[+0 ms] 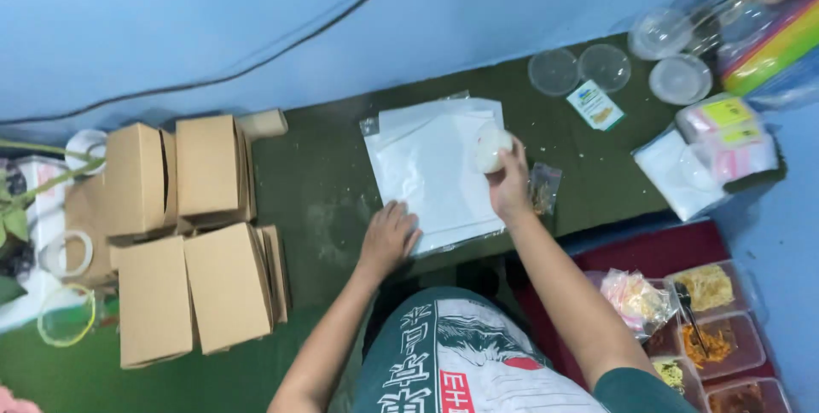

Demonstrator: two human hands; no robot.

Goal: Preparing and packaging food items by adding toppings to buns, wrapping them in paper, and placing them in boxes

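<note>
My right hand (510, 184) is closed around a small white round object (490, 149), held just over the right side of a stack of clear plastic bags with white sheets (431, 172) on the dark green mat (316, 178). My left hand (388, 238) lies flat on the stack's lower left corner, pressing it down. A small clear packet (544, 189) with brownish content lies just right of my right hand.
Several brown cardboard boxes (192, 234) stand at left, with tape rolls (66, 253) beyond them. Clear round lids (580, 67) and a small printed card (595, 105) lie at the back right. Wrapped packs (725, 136) and food trays (717, 328) sit at right.
</note>
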